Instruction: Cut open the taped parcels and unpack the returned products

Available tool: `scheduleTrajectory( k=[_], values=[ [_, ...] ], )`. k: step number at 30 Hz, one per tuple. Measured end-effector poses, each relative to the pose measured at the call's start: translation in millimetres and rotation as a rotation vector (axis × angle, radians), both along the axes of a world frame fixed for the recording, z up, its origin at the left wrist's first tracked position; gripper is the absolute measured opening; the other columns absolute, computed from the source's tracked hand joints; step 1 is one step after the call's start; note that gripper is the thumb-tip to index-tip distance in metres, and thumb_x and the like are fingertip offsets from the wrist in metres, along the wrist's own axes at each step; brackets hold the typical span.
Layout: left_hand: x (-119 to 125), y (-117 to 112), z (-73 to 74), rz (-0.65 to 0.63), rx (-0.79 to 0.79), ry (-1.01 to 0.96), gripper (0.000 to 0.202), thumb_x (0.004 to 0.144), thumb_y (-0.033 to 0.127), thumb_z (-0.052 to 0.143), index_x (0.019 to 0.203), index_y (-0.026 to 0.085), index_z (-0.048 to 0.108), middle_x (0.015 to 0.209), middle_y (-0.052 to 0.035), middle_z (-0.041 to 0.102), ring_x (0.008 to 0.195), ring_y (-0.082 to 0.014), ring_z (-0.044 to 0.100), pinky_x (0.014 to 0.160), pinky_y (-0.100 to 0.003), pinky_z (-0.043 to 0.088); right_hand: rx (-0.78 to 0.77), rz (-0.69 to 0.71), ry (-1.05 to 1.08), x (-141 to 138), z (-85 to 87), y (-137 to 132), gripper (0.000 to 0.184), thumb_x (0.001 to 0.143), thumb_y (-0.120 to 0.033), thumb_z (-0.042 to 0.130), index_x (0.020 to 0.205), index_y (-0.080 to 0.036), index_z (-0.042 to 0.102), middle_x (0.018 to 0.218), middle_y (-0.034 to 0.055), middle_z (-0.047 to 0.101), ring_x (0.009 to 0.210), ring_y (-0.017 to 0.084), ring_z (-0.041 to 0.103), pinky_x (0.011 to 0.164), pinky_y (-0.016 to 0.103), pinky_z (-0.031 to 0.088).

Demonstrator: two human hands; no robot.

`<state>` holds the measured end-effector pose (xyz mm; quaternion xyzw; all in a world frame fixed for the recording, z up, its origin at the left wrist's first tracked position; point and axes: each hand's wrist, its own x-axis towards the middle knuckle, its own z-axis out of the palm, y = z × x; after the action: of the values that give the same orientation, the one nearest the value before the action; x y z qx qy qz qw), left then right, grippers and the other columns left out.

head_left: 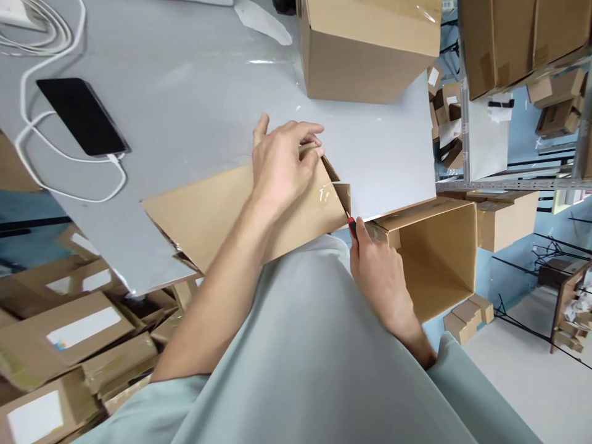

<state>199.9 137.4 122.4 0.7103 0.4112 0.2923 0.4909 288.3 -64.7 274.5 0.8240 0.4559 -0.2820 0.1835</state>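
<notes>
A flattish brown cardboard box (222,206) lies at the table's near edge, against my shirt. My left hand (284,163) rests on its right part, thumb and fingers curled round the far corner. At the right end a small flap (342,196) with clear tape stands out. My right hand (379,271) is closed round a box cutter (353,228) with a red and black handle. The cutter's thin tip touches the box's right end near the flap; how deep it reaches is hidden.
On the grey table (185,80) a black phone (83,116) lies at left, plugged into a white cable (23,92). A larger carton (365,68) stands at the far side. An open carton (435,259) sits beyond the right edge. Several boxes (69,333) are piled at lower left.
</notes>
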Motion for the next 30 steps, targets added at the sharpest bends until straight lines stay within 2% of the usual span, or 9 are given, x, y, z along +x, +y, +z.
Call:
scheduleTrajectory(
  k=[4, 6, 8, 11, 14, 16, 20, 23, 30],
  values=[
    [-4.0, 0.5, 17.7, 0.029, 0.017, 0.064, 0.034, 0.099, 0.054, 0.072, 0.125, 0.032, 0.075, 0.121, 0.0016, 0.084, 0.141, -0.0282, 0.068, 0.147, -0.066, 0.013, 0.308, -0.036, 0.071, 24.0, 8.1, -18.8, 0.052, 0.114, -0.033, 0.047, 0.162, -0.022, 0.062, 0.088, 0.0097, 0.082, 0.065, 0.027, 0.074, 0.066, 0.036, 0.057],
    [-17.2, -5.3, 38.0, 0.087, 0.055, 0.091, 0.040, 0.102, 0.060, 0.071, 0.129, 0.032, 0.075, 0.133, 0.0003, 0.082, 0.142, -0.0283, 0.067, 0.144, -0.064, 0.028, 0.517, -0.136, 0.036, 49.1, -8.9, -18.0, 0.048, 0.113, -0.042, 0.048, 0.154, -0.024, 0.067, 0.097, 0.0102, 0.084, 0.070, 0.027, 0.074, 0.068, 0.036, 0.056],
    [-40.5, -17.4, 61.0, 0.197, 0.124, 0.129, 0.047, 0.106, 0.065, 0.068, 0.136, 0.030, 0.074, 0.147, -0.0033, 0.077, 0.147, -0.0298, 0.065, 0.137, -0.061, 0.041, 0.647, -0.253, -0.003, 81.4, -52.1, -7.5, 0.044, 0.114, -0.046, 0.048, 0.143, -0.024, 0.070, 0.096, 0.0090, 0.082, 0.076, 0.028, 0.075, 0.073, 0.036, 0.055],
    [-89.1, -46.4, 82.9, 0.409, 0.205, 0.258, 0.051, 0.107, 0.070, 0.064, 0.138, 0.032, 0.074, 0.155, -0.0051, 0.073, 0.155, -0.0358, 0.061, 0.134, -0.062, 0.044, 0.601, -0.345, 0.012, 127.3, -152.5, 18.9, 0.041, 0.113, -0.037, 0.043, 0.131, -0.016, 0.073, 0.097, 0.0127, 0.080, 0.084, 0.027, 0.074, 0.082, 0.036, 0.053],
    [-137.6, -81.1, 73.4, 0.631, 0.132, 0.406, 0.063, 0.097, 0.077, 0.073, 0.144, 0.034, 0.072, 0.161, -0.0047, 0.068, 0.167, -0.0420, 0.047, 0.135, -0.061, 0.041, 0.351, -0.393, -0.050, 152.4, -243.8, 38.9, 0.039, 0.109, -0.026, 0.047, 0.136, -0.009, 0.072, 0.117, 0.0212, 0.079, 0.103, 0.028, 0.073, 0.091, 0.035, 0.049],
    [-160.1, -101.4, 52.4, 0.741, 0.048, 0.466, 0.080, 0.090, 0.079, 0.080, 0.153, 0.032, 0.066, 0.166, -0.0102, 0.064, 0.166, -0.0439, 0.048, 0.136, -0.062, 0.042, 0.297, -0.409, -0.068, 157.4, -278.3, 42.8, 0.042, 0.108, -0.022, 0.049, 0.140, -0.006, 0.070, 0.125, 0.0250, 0.076, 0.109, 0.029, 0.072, 0.093, 0.037, 0.048],
    [-179.6, -121.6, 11.7, 0.857, -0.206, 0.295, 0.096, 0.082, 0.085, 0.085, 0.155, 0.026, 0.062, 0.166, -0.0197, 0.063, 0.156, -0.0428, 0.060, 0.132, -0.061, 0.051, 0.273, -0.411, -0.080, 156.3, -294.4, 42.5, 0.049, 0.104, -0.021, 0.055, 0.149, -0.002, 0.064, 0.140, 0.0335, 0.067, 0.121, 0.036, 0.069, 0.097, 0.044, 0.049],
    [-190.3, -121.7, 3.4, 0.845, -0.286, 0.137, 0.090, 0.084, 0.083, 0.086, 0.149, 0.023, 0.067, 0.161, -0.0195, 0.069, 0.152, -0.0395, 0.066, 0.131, -0.054, 0.053, 0.301, -0.375, -0.075, 150.1, -291.6, 53.9, 0.054, 0.101, -0.017, 0.058, 0.153, -0.002, 0.061, 0.153, 0.0378, 0.058, 0.141, 0.040, 0.059, 0.112, 0.049, 0.046],
    [-263.5, -124.7, -1.6, 1.009, -0.358, 0.123, 0.074, 0.081, 0.075, 0.092, 0.130, 0.022, 0.080, 0.137, -0.0129, 0.083, 0.133, -0.0368, 0.077, 0.118, -0.052, 0.064, 0.386, -0.570, 0.688, 84.2, -292.6, 105.5, 0.051, 0.115, -0.051, 0.043, 0.137, -0.013, 0.069, 0.128, 0.0196, 0.079, 0.116, 0.023, 0.075, 0.101, 0.036, 0.059]
  ],
)
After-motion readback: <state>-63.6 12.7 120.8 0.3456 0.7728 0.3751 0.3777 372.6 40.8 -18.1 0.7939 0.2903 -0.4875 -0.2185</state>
